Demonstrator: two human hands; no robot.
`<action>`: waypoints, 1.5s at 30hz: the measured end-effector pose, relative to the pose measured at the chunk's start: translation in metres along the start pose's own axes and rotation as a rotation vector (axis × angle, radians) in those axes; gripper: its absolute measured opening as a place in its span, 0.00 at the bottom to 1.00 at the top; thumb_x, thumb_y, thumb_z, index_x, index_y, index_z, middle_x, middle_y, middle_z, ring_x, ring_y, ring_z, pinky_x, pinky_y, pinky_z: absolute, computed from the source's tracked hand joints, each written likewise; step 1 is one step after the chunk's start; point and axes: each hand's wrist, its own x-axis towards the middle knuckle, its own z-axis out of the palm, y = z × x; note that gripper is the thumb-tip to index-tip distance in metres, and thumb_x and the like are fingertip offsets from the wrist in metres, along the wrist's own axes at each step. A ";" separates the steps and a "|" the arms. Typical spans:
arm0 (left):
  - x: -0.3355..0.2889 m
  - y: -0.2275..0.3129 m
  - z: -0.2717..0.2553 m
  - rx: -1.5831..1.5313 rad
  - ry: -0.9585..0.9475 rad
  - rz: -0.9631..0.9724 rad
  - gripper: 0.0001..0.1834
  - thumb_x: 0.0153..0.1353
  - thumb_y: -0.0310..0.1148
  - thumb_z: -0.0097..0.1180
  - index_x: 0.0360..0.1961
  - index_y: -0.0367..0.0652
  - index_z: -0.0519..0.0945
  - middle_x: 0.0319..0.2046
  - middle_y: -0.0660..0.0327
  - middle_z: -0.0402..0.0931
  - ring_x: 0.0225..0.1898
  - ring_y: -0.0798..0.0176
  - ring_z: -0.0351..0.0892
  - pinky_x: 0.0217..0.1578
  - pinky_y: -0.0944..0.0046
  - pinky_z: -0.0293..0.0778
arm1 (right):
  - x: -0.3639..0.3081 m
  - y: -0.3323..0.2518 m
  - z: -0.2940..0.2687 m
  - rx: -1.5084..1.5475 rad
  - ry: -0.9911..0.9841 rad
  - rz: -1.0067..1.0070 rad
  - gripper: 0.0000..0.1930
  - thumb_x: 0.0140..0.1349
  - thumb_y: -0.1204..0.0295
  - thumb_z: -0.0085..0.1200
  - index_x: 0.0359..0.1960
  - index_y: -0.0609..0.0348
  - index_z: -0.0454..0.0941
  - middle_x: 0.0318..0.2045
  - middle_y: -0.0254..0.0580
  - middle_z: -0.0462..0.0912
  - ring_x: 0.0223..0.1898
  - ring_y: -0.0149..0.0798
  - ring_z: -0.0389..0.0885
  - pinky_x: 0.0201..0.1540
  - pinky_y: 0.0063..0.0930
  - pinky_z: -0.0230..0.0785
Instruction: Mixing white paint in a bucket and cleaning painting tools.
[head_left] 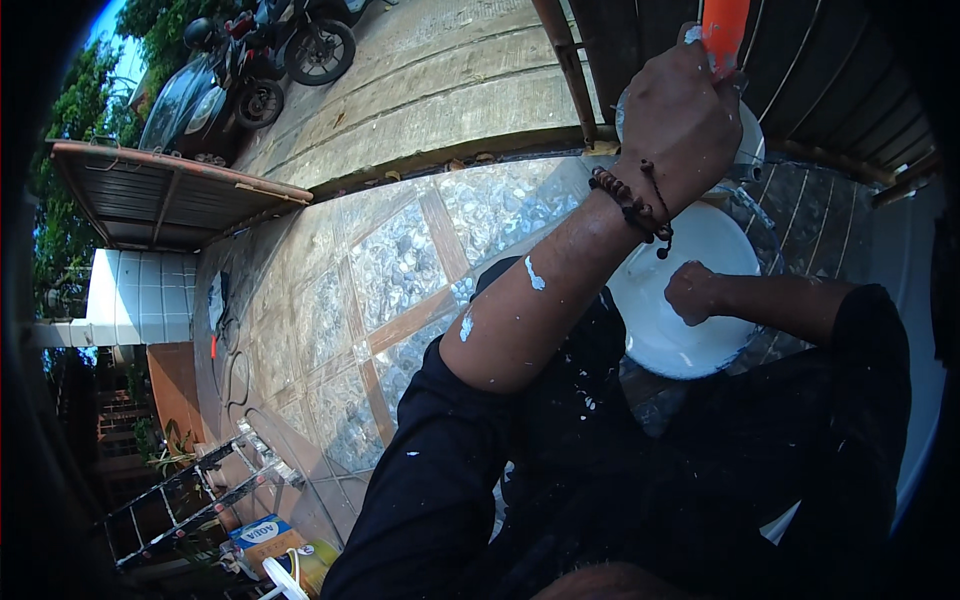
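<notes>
My left hand (685, 115), with a dark beaded bracelet on the wrist, is raised at the upper right. Its fingers are wrapped round an orange handle (724, 32) smeared with white paint; the rest of that tool is out of view. White paint splashes mark the forearm. My right hand (692, 292) is closed above a wide, round white bucket (685, 345) with a white inside. Whether those fingers hold anything is hidden. Partly behind my left hand stands another round, pale container (748, 140).
Dark slatted metal panels (810, 70) rise beside the bucket. Patterned tiles (400, 260) cover the floor to the left. A paint-stained ladder (190, 500), a cardboard box (265, 540) and a yellow tub (318, 562) are at lower left. Motorcycles (320, 50) stand beyond a low gate (180, 195).
</notes>
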 end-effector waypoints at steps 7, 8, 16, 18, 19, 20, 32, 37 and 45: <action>-0.006 -0.003 0.009 -0.054 0.087 0.001 0.14 0.62 0.34 0.60 0.42 0.33 0.76 0.31 0.46 0.81 0.36 0.43 0.83 0.36 0.48 0.79 | -0.008 -0.035 0.009 0.203 -0.223 -0.066 0.10 0.55 0.69 0.62 0.36 0.57 0.88 0.34 0.47 0.87 0.36 0.44 0.86 0.41 0.37 0.76; -0.007 -0.004 0.010 -0.055 0.084 -0.007 0.15 0.62 0.35 0.61 0.42 0.31 0.78 0.30 0.46 0.81 0.33 0.44 0.84 0.34 0.50 0.80 | -0.006 -0.038 0.006 0.240 -0.231 -0.012 0.10 0.55 0.68 0.61 0.37 0.56 0.88 0.35 0.47 0.87 0.37 0.44 0.86 0.40 0.37 0.77; -0.006 -0.005 0.009 -0.133 0.100 0.002 0.13 0.63 0.34 0.60 0.39 0.32 0.78 0.26 0.48 0.80 0.29 0.43 0.83 0.32 0.49 0.79 | -0.007 -0.031 -0.028 0.311 -0.211 0.122 0.12 0.56 0.66 0.61 0.39 0.56 0.88 0.36 0.44 0.87 0.37 0.43 0.86 0.40 0.38 0.78; -0.004 -0.002 0.009 -0.145 0.090 -0.016 0.13 0.62 0.34 0.61 0.38 0.32 0.78 0.26 0.48 0.80 0.29 0.43 0.83 0.32 0.49 0.79 | -0.011 -0.027 -0.030 0.298 -0.169 0.192 0.12 0.57 0.67 0.62 0.39 0.58 0.87 0.36 0.46 0.87 0.37 0.42 0.86 0.40 0.36 0.78; -0.004 0.000 0.009 -0.150 0.091 -0.018 0.13 0.62 0.34 0.61 0.38 0.32 0.78 0.26 0.48 0.80 0.29 0.43 0.83 0.32 0.49 0.79 | -0.012 -0.025 -0.029 0.299 -0.169 0.195 0.12 0.57 0.67 0.62 0.39 0.58 0.87 0.36 0.46 0.87 0.37 0.42 0.86 0.40 0.36 0.78; -0.003 0.003 0.008 -0.112 0.133 0.010 0.13 0.62 0.33 0.61 0.38 0.32 0.78 0.26 0.48 0.80 0.30 0.43 0.83 0.32 0.49 0.79 | -0.013 -0.023 -0.026 0.280 -0.121 0.213 0.11 0.58 0.67 0.62 0.39 0.58 0.87 0.36 0.47 0.87 0.37 0.42 0.86 0.41 0.36 0.78; -0.004 0.012 -0.009 -0.159 0.039 -0.101 0.13 0.68 0.32 0.52 0.41 0.30 0.77 0.30 0.37 0.80 0.34 0.33 0.81 0.36 0.42 0.77 | -0.001 -0.046 -0.010 0.347 -0.120 0.043 0.12 0.53 0.68 0.63 0.37 0.61 0.88 0.33 0.50 0.87 0.35 0.47 0.87 0.39 0.40 0.79; 0.000 0.014 -0.011 -0.151 0.049 -0.096 0.12 0.68 0.32 0.53 0.41 0.30 0.78 0.30 0.37 0.80 0.34 0.33 0.81 0.36 0.43 0.77 | -0.002 -0.037 -0.032 0.426 -0.166 0.107 0.16 0.53 0.66 0.62 0.40 0.62 0.87 0.37 0.50 0.88 0.36 0.47 0.87 0.40 0.39 0.79; 0.008 0.015 -0.016 -0.132 -0.001 -0.165 0.15 0.70 0.34 0.52 0.44 0.29 0.78 0.32 0.38 0.82 0.34 0.34 0.82 0.36 0.43 0.79 | 0.001 -0.034 -0.011 0.226 -0.029 0.104 0.11 0.59 0.68 0.60 0.39 0.59 0.88 0.36 0.50 0.87 0.39 0.46 0.87 0.42 0.40 0.79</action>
